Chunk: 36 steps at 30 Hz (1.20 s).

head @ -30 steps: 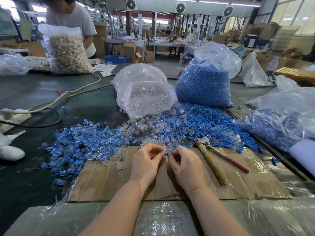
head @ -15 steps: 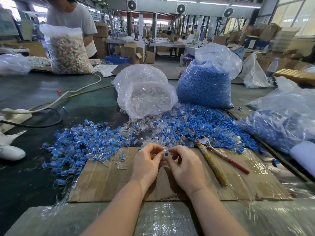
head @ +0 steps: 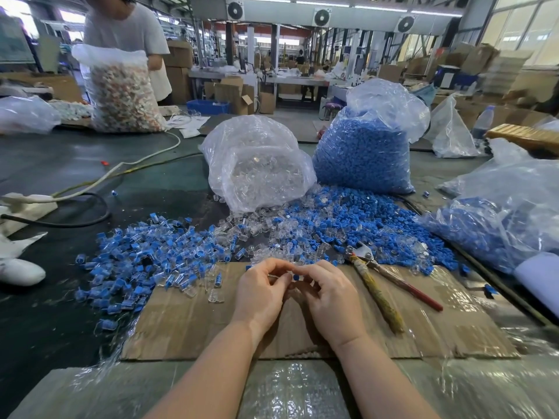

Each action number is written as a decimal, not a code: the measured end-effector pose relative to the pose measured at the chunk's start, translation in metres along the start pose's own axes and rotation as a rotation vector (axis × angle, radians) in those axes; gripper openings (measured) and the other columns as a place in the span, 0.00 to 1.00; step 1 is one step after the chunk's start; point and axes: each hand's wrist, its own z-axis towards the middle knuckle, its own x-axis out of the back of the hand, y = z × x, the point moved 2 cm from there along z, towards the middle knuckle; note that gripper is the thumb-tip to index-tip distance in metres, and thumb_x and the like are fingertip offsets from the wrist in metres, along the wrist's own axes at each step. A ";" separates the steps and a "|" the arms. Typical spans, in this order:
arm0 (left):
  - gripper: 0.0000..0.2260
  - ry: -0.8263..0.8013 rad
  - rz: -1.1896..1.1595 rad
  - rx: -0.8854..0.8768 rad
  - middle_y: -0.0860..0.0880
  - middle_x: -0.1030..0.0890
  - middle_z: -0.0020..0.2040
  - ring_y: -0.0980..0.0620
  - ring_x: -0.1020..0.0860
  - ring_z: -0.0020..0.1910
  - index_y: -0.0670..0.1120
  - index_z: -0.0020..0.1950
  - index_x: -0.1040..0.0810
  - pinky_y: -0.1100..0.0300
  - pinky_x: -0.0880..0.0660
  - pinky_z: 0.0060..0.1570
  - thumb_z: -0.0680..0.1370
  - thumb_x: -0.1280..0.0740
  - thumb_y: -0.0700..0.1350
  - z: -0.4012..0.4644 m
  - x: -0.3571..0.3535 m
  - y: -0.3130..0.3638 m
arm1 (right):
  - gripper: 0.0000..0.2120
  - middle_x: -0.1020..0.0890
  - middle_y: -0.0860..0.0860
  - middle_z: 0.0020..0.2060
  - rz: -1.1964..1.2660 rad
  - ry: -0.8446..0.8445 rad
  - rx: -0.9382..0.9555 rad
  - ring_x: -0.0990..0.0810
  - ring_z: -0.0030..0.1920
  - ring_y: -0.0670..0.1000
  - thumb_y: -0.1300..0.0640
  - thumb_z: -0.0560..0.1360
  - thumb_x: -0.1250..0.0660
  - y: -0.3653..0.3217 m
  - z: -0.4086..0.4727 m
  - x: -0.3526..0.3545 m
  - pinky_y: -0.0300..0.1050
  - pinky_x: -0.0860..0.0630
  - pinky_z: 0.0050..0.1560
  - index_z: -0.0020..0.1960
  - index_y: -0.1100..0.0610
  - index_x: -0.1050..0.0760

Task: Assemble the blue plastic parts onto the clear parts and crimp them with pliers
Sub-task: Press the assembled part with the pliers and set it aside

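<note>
Two hands meet fingertip to fingertip over the far edge of a cardboard sheet (head: 187, 322). The left hand (head: 260, 290) has its fingers curled inward, thumb and forefinger pinching a small clear part (head: 289, 275) that is hard to make out against the skin. The right hand (head: 328, 293) is curled the same way, its fingertips closed on a small blue part (head: 296, 277) that shows as a spot of blue just beside the clear piece; whether the two pieces are already seated together cannot be told. Both wrists hover above the cardboard, the forearms running back toward the camera over a sheet of plastic wrap (head: 296, 391). Just to the right of the right hand, the pliers (head: 376, 282) lie untouched on the cardboard, one handle wrapped in yellowish tape and the other red, their metal head pointing into the loose heap of blue parts (head: 363, 219). To the left spreads a heap of assembled blue-and-clear pieces (head: 142, 255). Behind the hands stand a bag of clear parts (head: 257, 164) and, touching its right side, a bag of blue parts (head: 366, 152). Another bag of blue pieces (head: 496, 219) lies at the right edge of the dark table (head: 60, 170).
</note>
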 end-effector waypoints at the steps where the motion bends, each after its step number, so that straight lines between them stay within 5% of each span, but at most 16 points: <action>1: 0.11 0.001 0.011 -0.009 0.51 0.17 0.37 0.58 0.19 0.37 0.52 0.40 0.20 0.67 0.23 0.37 0.74 0.32 0.35 0.000 0.000 0.001 | 0.12 0.20 0.46 0.43 -0.003 -0.008 0.000 0.23 0.45 0.48 0.62 0.69 0.28 0.000 0.000 0.000 0.43 0.26 0.48 0.51 0.53 0.19; 9: 0.08 0.028 0.067 -0.005 0.48 0.18 0.38 0.52 0.19 0.38 0.50 0.41 0.20 0.61 0.21 0.42 0.73 0.29 0.36 0.000 0.000 0.001 | 0.11 0.20 0.49 0.46 -0.106 0.101 -0.052 0.24 0.50 0.52 0.60 0.70 0.28 0.002 0.002 0.010 0.48 0.29 0.53 0.52 0.56 0.20; 12: 0.08 0.033 0.024 0.025 0.46 0.18 0.37 0.53 0.19 0.36 0.48 0.42 0.20 0.64 0.22 0.39 0.74 0.31 0.35 0.000 0.000 0.001 | 0.17 0.24 0.50 0.58 -0.369 0.088 -0.305 0.28 0.59 0.52 0.50 0.76 0.35 0.015 0.003 0.026 0.49 0.34 0.61 0.63 0.54 0.27; 15: 0.08 0.032 0.004 0.041 0.46 0.17 0.38 0.51 0.18 0.38 0.47 0.42 0.20 0.62 0.21 0.40 0.74 0.32 0.34 0.000 0.000 0.000 | 0.32 0.36 0.56 0.71 -0.700 -0.158 -0.663 0.38 0.70 0.57 0.37 0.77 0.47 0.041 0.002 0.045 0.60 0.42 0.69 0.74 0.54 0.44; 18: 0.08 0.035 0.044 0.023 0.47 0.17 0.39 0.51 0.18 0.40 0.49 0.42 0.21 0.59 0.21 0.43 0.74 0.31 0.35 0.000 0.000 0.002 | 0.39 0.46 0.57 0.75 -0.683 -0.319 -0.865 0.48 0.74 0.60 0.31 0.75 0.54 0.058 -0.004 0.059 0.67 0.51 0.69 0.76 0.55 0.55; 26: 0.07 0.028 -0.098 0.138 0.44 0.18 0.39 0.52 0.20 0.36 0.44 0.44 0.21 0.63 0.21 0.38 0.74 0.33 0.33 0.004 0.004 0.006 | 0.19 0.30 0.56 0.59 -0.865 -0.257 -0.554 0.32 0.59 0.56 0.46 0.81 0.51 0.042 -0.002 0.062 0.50 0.29 0.54 0.62 0.58 0.34; 30: 0.05 0.019 -0.302 0.284 0.44 0.20 0.36 0.51 0.23 0.31 0.40 0.47 0.22 0.58 0.24 0.33 0.75 0.35 0.33 0.012 0.007 0.008 | 0.18 0.27 0.54 0.54 -0.723 -0.289 -0.433 0.30 0.54 0.53 0.45 0.81 0.53 0.028 0.011 0.068 0.45 0.28 0.54 0.55 0.56 0.32; 34: 0.04 0.044 -0.423 0.357 0.46 0.19 0.31 0.53 0.23 0.26 0.40 0.47 0.23 0.60 0.27 0.25 0.75 0.34 0.33 0.021 0.005 0.015 | 0.18 0.27 0.51 0.36 -0.058 -0.433 -0.497 0.31 0.34 0.48 0.46 0.81 0.48 -0.001 0.024 0.063 0.40 0.33 0.36 0.42 0.58 0.31; 36: 0.05 0.069 -0.471 0.378 0.47 0.19 0.29 0.55 0.22 0.26 0.40 0.47 0.22 0.61 0.26 0.24 0.74 0.34 0.32 0.026 0.005 0.019 | 0.16 0.30 0.54 0.35 0.187 -0.494 -0.588 0.33 0.33 0.51 0.48 0.80 0.45 -0.013 0.023 0.062 0.45 0.34 0.36 0.40 0.58 0.33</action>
